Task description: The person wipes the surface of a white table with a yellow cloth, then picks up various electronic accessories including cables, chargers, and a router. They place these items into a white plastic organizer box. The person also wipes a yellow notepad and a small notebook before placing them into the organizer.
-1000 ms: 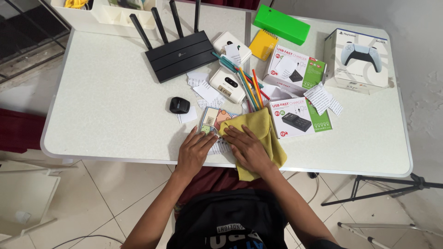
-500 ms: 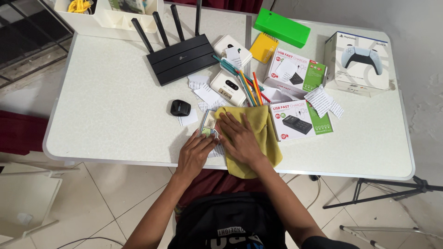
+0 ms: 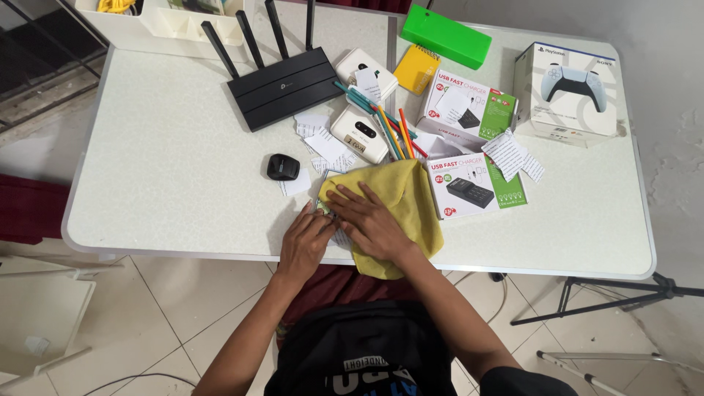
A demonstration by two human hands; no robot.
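Table [image 3: 169,183]: cloth [image 3: 403,198] under fingers [image 3: 345,199]

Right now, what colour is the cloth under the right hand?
Yellow; the cloth under the right hand shows in the head view.

Yellow cloth [image 3: 400,198], black router [image 3: 282,81], green box [image 3: 445,37].

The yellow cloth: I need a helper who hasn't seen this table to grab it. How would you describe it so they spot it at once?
On the white table, look at the near edge, where the right hand presses flat. Under it lies the yellow cloth, left of a white-and-green charger box. It is the only soft, crumpled thing there, and it droops over the table's edge.
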